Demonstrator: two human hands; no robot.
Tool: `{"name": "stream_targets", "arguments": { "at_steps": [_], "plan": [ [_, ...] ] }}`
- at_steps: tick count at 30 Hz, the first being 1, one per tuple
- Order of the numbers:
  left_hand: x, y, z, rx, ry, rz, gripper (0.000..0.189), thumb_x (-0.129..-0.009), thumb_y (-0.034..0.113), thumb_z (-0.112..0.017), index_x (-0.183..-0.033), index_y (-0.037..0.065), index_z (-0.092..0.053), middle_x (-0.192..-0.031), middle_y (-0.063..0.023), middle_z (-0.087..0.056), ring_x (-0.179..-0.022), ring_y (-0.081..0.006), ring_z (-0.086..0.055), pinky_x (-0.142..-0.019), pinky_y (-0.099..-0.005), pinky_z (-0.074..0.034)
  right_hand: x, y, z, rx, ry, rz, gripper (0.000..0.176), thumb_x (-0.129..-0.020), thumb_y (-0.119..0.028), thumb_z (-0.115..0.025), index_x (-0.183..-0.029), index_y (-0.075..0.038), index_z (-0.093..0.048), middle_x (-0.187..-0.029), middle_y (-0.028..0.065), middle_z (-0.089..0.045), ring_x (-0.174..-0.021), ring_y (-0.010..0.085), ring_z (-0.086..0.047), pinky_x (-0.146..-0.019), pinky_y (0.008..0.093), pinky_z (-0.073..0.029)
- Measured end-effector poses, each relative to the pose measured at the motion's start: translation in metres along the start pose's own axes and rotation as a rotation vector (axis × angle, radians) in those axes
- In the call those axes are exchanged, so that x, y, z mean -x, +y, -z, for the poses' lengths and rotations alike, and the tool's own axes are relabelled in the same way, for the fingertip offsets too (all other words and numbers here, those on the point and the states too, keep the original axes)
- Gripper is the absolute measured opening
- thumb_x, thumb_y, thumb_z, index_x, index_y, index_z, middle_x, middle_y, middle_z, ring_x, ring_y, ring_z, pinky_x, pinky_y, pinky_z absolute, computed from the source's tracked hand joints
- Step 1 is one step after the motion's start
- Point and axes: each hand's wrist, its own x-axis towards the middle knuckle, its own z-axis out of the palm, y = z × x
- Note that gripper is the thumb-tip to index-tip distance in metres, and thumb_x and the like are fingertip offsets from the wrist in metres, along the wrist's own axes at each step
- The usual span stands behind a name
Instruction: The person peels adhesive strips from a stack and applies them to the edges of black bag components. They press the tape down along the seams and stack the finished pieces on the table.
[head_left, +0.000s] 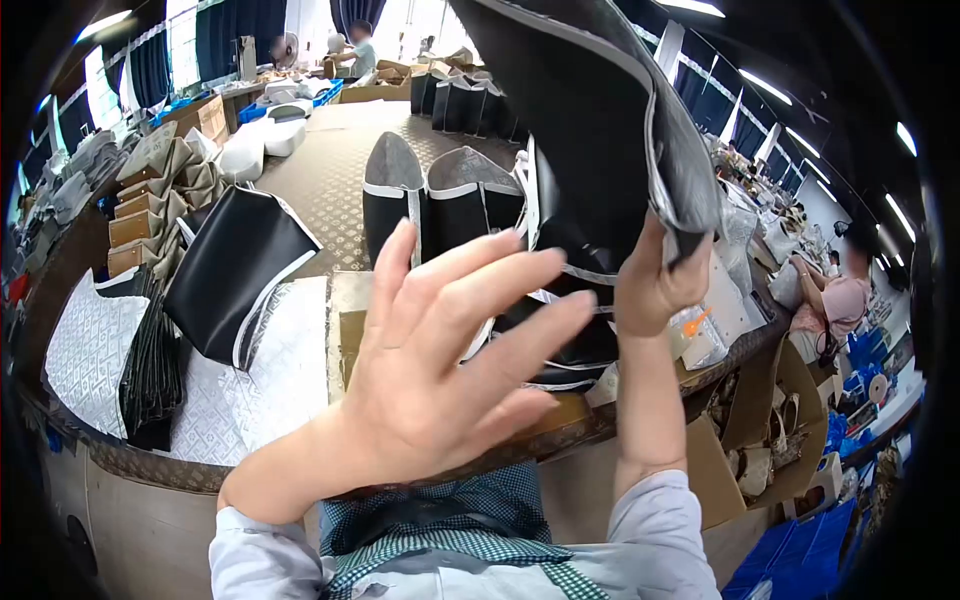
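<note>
My right hand (660, 285) is raised on the right, its fingers closed on the lower edge of a black leather-like bag panel (590, 130) with pale edging and a grey inner side. The panel hangs over the upper middle of the view and hides part of the table. In front of it my left hand (425, 350) is open, fingers spread, holding nothing. Behind that hand, black bag pieces (393, 212) with white edging and grey linings stand upright. To the left, another black panel (240, 270) leans over a stack of white-patterned pieces (100, 340).
Folded beige bag pieces (150, 200) stand at the left of the patterned table (340, 150). More black pieces (470, 105) line the far side. A cardboard box (790, 430) with items sits below right. A person in pink (840, 295) works at the right; another person (360, 50) is at the back.
</note>
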Motion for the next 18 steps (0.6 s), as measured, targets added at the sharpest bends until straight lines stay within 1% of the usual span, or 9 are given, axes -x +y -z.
{"name": "stream_targets", "arguments": {
  "at_steps": [1, 3, 6, 8, 9, 11, 13, 16, 18],
  "plan": [
    [0.014, 0.0, 0.001, 0.072, -0.066, 0.125, 0.055, -0.075, 0.026, -0.075, -0.126, 0.01, -0.062, -0.132, -0.0126, -0.052, -0.12, -0.0314, -0.051, -0.105, -0.0544, -0.03, -0.017, 0.013, -0.005, 0.051, -0.061, 0.136, 0.031, -0.085, 0.002, -0.065, -0.116, 0.0, -0.063, -0.11, 0.0148, -0.068, -0.1, 0.0258, -0.065, -0.087, 0.0332, -0.049],
    [0.049, -0.013, -0.013, 0.128, -0.086, 0.216, 0.052, -0.078, 0.025, -0.074, -0.126, 0.008, -0.061, -0.13, -0.0142, -0.053, -0.118, -0.0323, -0.051, -0.103, -0.0539, -0.032, -0.04, 0.04, -0.012, 0.153, -0.193, 0.302, 0.036, -0.084, 0.004, -0.063, -0.12, -0.003, -0.064, -0.115, 0.0132, -0.068, -0.106, 0.0282, -0.064, -0.093, 0.0345, -0.048],
    [0.104, -0.016, -0.021, 0.242, -0.146, 0.422, 0.052, -0.077, 0.019, -0.075, -0.124, 0.005, -0.06, -0.127, -0.0158, -0.054, -0.114, -0.0332, -0.052, -0.101, -0.0502, -0.036, -0.035, 0.092, -0.012, 0.324, -0.503, 0.21, 0.043, -0.08, 0.004, -0.062, -0.12, -0.013, -0.066, -0.115, 0.0068, -0.068, -0.104, 0.0264, -0.063, -0.091, 0.0344, -0.05],
    [0.133, -0.015, -0.018, 0.29, -0.219, 0.536, 0.053, -0.075, 0.015, -0.076, -0.125, 0.006, -0.06, -0.128, -0.0165, -0.054, -0.114, -0.0334, -0.051, -0.101, -0.0461, -0.038, -0.003, 0.123, -0.011, 0.417, -0.841, 0.063, 0.043, -0.076, 0.002, -0.063, -0.115, -0.015, -0.068, -0.113, 0.0043, -0.069, -0.102, 0.0265, -0.064, -0.089, 0.0369, -0.052],
    [0.149, -0.014, -0.019, 0.323, -0.219, 0.601, 0.052, -0.074, 0.011, -0.076, -0.124, 0.006, -0.061, -0.128, -0.017, -0.054, -0.115, -0.0338, -0.051, -0.1, -0.0422, -0.04, 0.019, 0.135, -0.008, 0.507, -1.078, -0.01, 0.048, -0.075, 0.003, -0.063, -0.119, -0.015, -0.066, -0.116, 0.005, -0.068, -0.107, 0.0261, -0.063, -0.091, 0.0369, -0.052],
    [0.172, -0.012, -0.013, 0.358, -0.249, 0.722, 0.049, -0.075, 0.008, -0.075, -0.122, 0.006, -0.062, -0.127, -0.0169, -0.054, -0.116, -0.0335, -0.051, -0.099, -0.0406, -0.042, 0.04, 0.137, -0.008, 0.532, -1.109, -0.085, 0.055, -0.073, 0.005, -0.063, -0.125, -0.012, -0.061, -0.126, 0.0069, -0.063, -0.117, 0.0254, -0.058, -0.099, 0.0369, -0.048],
    [0.189, -0.008, -0.003, 0.382, -0.232, 0.828, 0.047, -0.075, 0.005, -0.074, -0.121, 0.005, -0.062, -0.126, -0.0165, -0.055, -0.118, -0.0326, -0.052, -0.1, -0.0395, -0.043, 0.026, 0.116, -0.012, 0.515, -1.134, -0.18, 0.056, -0.072, 0.006, -0.062, -0.126, -0.011, -0.061, -0.127, 0.0072, -0.063, -0.117, 0.0257, -0.058, -0.1, 0.0376, -0.047],
    [0.208, -0.006, 0.022, 0.335, -0.195, 0.925, 0.047, -0.076, 0.002, -0.073, -0.121, 0.004, -0.062, -0.122, -0.0157, -0.057, -0.116, -0.0313, -0.054, -0.1, -0.0388, -0.043, 0.023, 0.117, -0.016, 0.503, -1.17, -0.137, 0.059, -0.072, 0.007, -0.061, -0.128, -0.01, -0.06, -0.13, 0.0088, -0.061, -0.12, 0.0265, -0.056, -0.102, 0.0382, -0.045],
    [0.227, -0.009, 0.041, 0.239, -0.12, 1.012, 0.043, -0.079, 0.005, -0.07, -0.121, 0.003, -0.062, -0.119, -0.0158, -0.059, -0.114, -0.0307, -0.056, -0.099, -0.0374, -0.043, 0.016, 0.105, -0.014, 0.485, -1.178, -0.171, 0.07, -0.069, 0.009, -0.063, -0.136, -0.011, -0.054, -0.135, 0.0122, -0.057, -0.126, 0.0295, -0.051, -0.107, 0.0379, -0.041]
  ]
}}
